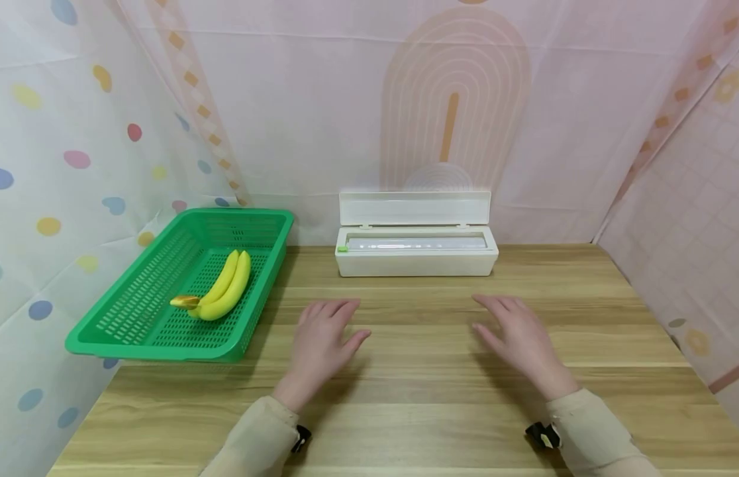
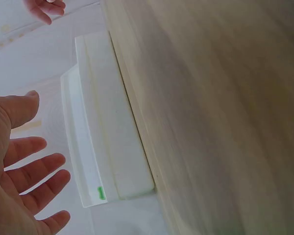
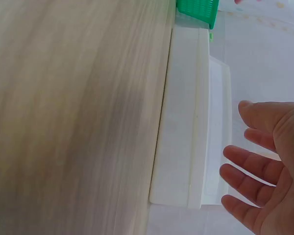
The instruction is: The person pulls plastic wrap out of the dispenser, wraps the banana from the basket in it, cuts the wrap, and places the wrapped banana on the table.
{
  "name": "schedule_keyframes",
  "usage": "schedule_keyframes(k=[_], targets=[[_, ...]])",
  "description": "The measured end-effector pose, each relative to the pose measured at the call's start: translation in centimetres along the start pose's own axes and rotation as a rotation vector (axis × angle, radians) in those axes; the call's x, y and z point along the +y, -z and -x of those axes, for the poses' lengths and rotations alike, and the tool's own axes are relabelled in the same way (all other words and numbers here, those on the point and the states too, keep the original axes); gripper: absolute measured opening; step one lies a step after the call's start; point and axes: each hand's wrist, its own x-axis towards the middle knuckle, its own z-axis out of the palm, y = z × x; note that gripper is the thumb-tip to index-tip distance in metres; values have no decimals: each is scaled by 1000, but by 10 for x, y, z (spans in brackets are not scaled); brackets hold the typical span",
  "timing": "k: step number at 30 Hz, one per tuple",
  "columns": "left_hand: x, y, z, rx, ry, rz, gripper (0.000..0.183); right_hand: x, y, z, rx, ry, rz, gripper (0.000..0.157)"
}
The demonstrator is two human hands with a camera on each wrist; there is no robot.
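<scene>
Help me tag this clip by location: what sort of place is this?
Probably a small staged tabletop set, though I can't be sure: patterned sheets hang behind and beside a wood-grain table, where a green basket of bananas and an open white box stand.

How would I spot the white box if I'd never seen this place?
At the far edge of the wooden table, before the patterned cloth, look beyond the left hand and the right hand. There sits a long, narrow white box with its lid raised. Unlike the green basket to its left, it is solid-walled and bears a small green tab.
</scene>
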Motion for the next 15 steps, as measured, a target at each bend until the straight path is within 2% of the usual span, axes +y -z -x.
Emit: schedule_keyframes(k=[9, 15], targets=[[5, -2, -13, 27, 21, 19, 51, -4, -2, -9, 103, 30, -25, 44], [3, -2, -23, 96, -6, 46, 48, -3, 1, -17, 118, 17, -34, 42]])
